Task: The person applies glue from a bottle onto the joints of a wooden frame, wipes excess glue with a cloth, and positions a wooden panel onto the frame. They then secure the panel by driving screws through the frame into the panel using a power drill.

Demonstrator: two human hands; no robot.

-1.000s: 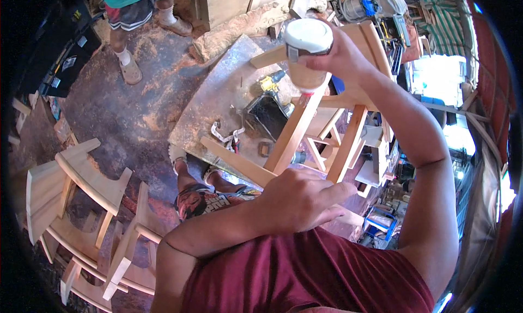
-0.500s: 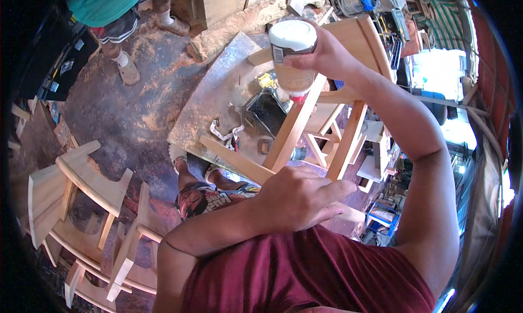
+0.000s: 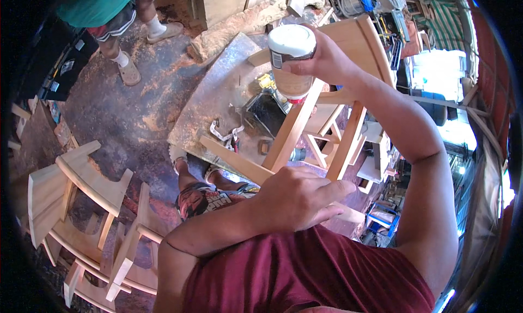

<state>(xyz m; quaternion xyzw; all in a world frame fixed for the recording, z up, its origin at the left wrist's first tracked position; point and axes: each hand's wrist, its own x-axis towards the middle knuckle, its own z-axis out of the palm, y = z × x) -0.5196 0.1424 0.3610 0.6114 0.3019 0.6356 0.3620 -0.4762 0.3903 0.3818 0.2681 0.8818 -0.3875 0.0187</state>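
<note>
My right hand (image 3: 331, 57) is wrapped around a glue bottle (image 3: 293, 85), with a white base and tan contents. The bottle is upside down, its red cap at the long rail of an unfinished wooden chair frame (image 3: 293, 133). Whether the cap touches the wood I cannot tell. Close to my body, my left hand (image 3: 302, 196) is closed over the near end of this frame, and its fingertips are mostly hidden. A broad curved wooden panel (image 3: 354, 40) forms the frame's far end, beyond my right hand.
A worn board (image 3: 204, 114) under the frame bears a dark box (image 3: 265, 112), a yellow tool (image 3: 267, 81) and a white strap (image 3: 223, 132). More wooden chair frames (image 3: 81, 187) stand at left. Another person's legs (image 3: 122, 57) show at upper left.
My right hand and the glue bottle have shifted very slightly down and left. My left hand stays put. The other person's farther foot has moved left.
</note>
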